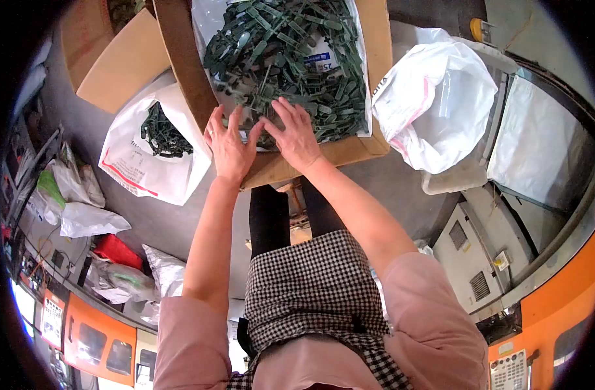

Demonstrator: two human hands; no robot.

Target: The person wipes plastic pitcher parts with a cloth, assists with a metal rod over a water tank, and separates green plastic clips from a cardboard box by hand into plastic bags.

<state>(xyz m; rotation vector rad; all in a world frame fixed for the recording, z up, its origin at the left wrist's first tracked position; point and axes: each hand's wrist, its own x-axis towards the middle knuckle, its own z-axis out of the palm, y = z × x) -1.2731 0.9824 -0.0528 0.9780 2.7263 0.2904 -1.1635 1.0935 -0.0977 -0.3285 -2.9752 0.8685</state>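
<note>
A cardboard box [375, 62] lined with clear plastic holds a heap of dark green plastic parts [330, 110]. Over the box's near edge, my left hand [232, 146] has its fingers spread, close to the parts at the near left corner. Just right of it, my right hand [296, 135] reaches over the same edge with fingers apart, its thumb near my left thumb. A small part or two between the hands is blurred. Neither hand visibly grips anything. Among the parts lies a white label with blue print [322, 58].
At the left a white sack [118, 153] holds more dark green parts, beside a cardboard flap [125, 62]. An open white sack [434, 140] stands at the right on a chair-like support [463, 179]. Orange machines [92, 338] and bags [92, 221] are farther off.
</note>
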